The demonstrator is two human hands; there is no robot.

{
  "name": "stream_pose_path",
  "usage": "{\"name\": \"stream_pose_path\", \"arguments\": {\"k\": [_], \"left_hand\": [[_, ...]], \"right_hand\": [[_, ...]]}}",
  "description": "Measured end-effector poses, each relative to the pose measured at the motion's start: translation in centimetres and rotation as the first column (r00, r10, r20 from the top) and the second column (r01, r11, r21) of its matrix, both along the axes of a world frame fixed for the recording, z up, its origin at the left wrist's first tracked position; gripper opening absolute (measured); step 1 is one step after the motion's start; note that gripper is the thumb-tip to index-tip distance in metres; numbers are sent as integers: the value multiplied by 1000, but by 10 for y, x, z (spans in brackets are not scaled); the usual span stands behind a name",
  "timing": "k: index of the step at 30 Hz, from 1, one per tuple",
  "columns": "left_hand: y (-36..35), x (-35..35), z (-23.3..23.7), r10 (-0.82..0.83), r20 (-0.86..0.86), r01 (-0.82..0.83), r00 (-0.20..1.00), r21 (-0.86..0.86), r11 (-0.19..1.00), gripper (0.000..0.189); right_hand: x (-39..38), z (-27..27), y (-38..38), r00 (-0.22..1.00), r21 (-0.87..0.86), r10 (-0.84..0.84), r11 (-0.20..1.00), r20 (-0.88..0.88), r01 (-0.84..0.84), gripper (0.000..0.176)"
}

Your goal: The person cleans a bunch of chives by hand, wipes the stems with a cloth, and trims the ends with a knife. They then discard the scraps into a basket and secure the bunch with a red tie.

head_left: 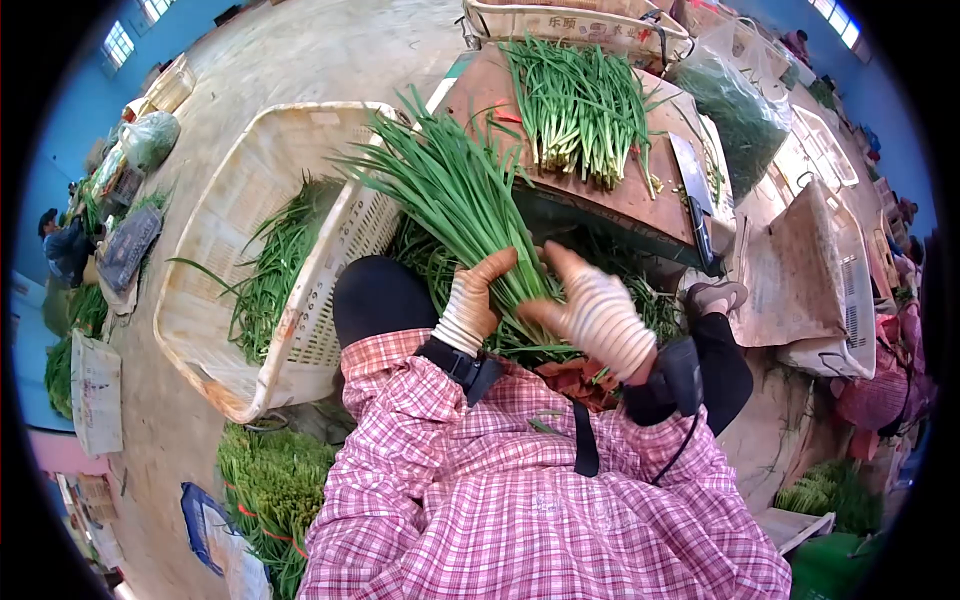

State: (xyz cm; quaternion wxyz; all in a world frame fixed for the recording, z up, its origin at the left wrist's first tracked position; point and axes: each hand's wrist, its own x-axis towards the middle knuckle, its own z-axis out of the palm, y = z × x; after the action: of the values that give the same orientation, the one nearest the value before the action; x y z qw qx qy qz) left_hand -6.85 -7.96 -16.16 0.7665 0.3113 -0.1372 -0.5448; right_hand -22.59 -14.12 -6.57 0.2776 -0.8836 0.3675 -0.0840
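My left hand (pixel 472 302), in a striped glove with the fingertips bare, is wrapped round a large bunch of garlic chives (pixel 450 190). The long green leaves fan out up and to the left, over the rim of a crate. My right hand (pixel 597 310), gloved the same way, is at the right side of the bunch's lower end, slightly blurred, with its fingers apart. Beyond my hands, a pile of chives (pixel 585 110) lies on a wooden board (pixel 475 88), its pale stalk ends toward me. A knife (pixel 690 190) lies at the board's right edge.
A dirty white plastic crate (pixel 215 235) with loose chives stands at my left. Another crate (pixel 580 22) is behind the board. A clear bag of greens (pixel 735 100) and a tilted crate (pixel 850 290) are at the right. Tied chives (pixel 275 475) lie lower left. Other people are in the background.
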Motion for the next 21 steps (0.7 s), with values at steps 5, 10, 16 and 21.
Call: {"name": "stream_pose_path", "arguments": {"k": [5,10,16,21], "left_hand": [[1,-7,5,-20,21,20,1000,15,1000,40],[0,-8,-8,-8,43,5,999,50,999,43],[2,-6,6,-25,-65,26,998,9,1000,38],[-2,-6,-1,-29,106,22,994,71,997,47]], "right_hand": [[40,17,-30,813,310,-193,951,549,16,19],[78,-3,-67,924,-101,-81,987,374,127,31],[81,-24,-70,809,260,-254,957,530,130,21],[80,-23,-48,721,506,-375,862,583,39,14]]}}
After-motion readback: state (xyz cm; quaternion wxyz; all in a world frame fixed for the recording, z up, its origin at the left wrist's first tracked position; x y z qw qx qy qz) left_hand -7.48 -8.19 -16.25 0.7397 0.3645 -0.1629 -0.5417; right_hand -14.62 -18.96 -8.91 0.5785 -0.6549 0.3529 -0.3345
